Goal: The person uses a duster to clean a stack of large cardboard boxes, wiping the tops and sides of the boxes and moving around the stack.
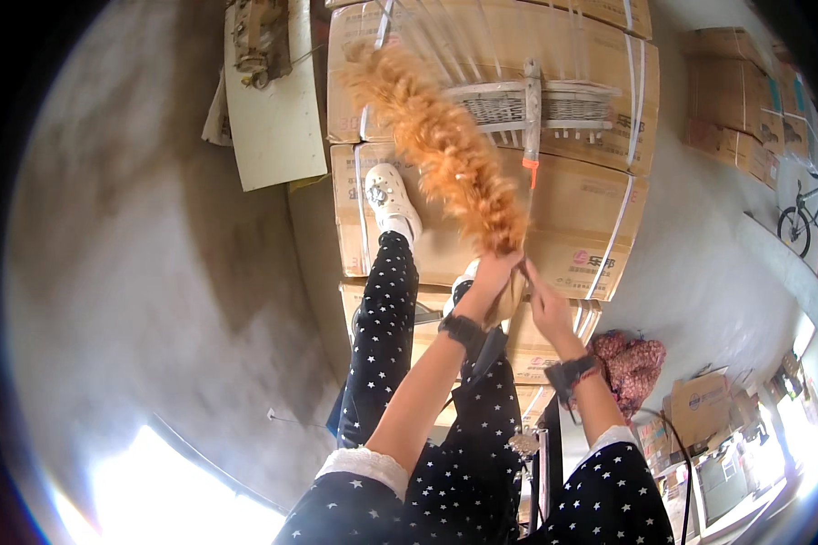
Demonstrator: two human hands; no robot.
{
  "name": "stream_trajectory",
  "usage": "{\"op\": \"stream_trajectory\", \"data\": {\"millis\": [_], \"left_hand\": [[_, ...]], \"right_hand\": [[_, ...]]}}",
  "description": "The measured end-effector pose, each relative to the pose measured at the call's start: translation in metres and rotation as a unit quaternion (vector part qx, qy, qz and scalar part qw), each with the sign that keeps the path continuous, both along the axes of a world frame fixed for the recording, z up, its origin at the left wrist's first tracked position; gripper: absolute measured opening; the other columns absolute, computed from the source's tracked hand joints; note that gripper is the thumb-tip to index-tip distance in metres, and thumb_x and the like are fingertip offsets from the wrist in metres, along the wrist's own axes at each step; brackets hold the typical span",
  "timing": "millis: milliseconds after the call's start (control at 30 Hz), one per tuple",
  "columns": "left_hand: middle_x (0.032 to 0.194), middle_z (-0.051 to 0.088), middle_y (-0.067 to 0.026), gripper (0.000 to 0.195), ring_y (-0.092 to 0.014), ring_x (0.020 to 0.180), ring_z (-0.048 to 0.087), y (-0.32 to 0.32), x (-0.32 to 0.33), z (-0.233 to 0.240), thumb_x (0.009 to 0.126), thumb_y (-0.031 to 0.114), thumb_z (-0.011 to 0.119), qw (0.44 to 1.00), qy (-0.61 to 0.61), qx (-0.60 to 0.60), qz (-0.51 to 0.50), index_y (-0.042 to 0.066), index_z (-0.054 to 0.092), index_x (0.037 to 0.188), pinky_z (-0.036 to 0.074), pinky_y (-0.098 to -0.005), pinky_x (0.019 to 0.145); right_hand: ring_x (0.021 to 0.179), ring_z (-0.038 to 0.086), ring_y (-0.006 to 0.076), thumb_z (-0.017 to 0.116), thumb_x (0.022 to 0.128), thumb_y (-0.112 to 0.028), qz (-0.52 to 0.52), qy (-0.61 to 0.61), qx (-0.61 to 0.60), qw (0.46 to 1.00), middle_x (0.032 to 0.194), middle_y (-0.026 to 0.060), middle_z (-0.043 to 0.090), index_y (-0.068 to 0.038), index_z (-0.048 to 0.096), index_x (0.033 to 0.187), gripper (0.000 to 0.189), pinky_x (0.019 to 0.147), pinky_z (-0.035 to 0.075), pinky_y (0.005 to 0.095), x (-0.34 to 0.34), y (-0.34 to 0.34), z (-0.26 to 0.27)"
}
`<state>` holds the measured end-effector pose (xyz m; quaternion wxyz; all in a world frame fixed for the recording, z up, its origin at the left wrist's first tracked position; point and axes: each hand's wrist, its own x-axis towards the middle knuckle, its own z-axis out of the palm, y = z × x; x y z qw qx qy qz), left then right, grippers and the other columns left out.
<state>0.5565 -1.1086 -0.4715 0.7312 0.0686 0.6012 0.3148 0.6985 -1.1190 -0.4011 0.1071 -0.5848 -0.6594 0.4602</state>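
Note:
My left hand (492,281) is closed around the lower end of a long, fluffy orange-brown feather duster (443,146). The duster slants up and away to the left over stacked cartons, its plumes slightly blurred. Close beside it, the fingertips of my right hand (551,310) pinch at the same base. Exactly what they grip there is too small to make out. Below my left palm hangs a tan piece (506,303), partly covered by the hand. A bamboo rake (532,112) with woven slats, thin tines and an orange tie lies beyond the duster.
Strapped cardboard cartons (572,231) are stacked before me, with my white clog (388,197) on one. A pale board (273,122) leans at the left near a grey wall (143,238). Red mesh sacks (630,371) stand at the right, and a bicycle (801,214) is farther off.

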Motion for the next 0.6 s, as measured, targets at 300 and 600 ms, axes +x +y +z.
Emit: {"op": "stream_trajectory", "data": {"millis": [300,600], "left_hand": [[0.073,0.063,-0.0108,0.047,-0.019,0.079,0.060,0.039,-0.038,-0.022,0.073,0.025,0.060,0.974,0.187,-0.105,-0.068,-0.002,0.046,0.109,0.047,-0.0294,0.067],[0.100,0.059,-0.0198,0.045,-0.032,0.097,0.056,-0.053,-0.041,-0.059,0.068,0.030,0.060,0.960,0.195,-0.141,-0.142,0.003,0.057,0.104,0.043,-0.0350,0.081]], "right_hand": [[0.076,0.055,0.0374,0.043,0.085,-0.012,0.059,-0.179,-0.052,0.981,0.090,0.0181,0.056,-0.025,0.027,0.134,0.053,0.067,0.045,0.0446,-0.030,0.068,-0.088],[0.064,0.053,0.0318,0.047,0.075,0.000,0.210,-0.114,-0.071,0.968,0.073,0.0149,0.050,-0.032,0.033,0.131,0.066,0.060,0.045,0.0404,0.014,-0.044,-0.114]]}}
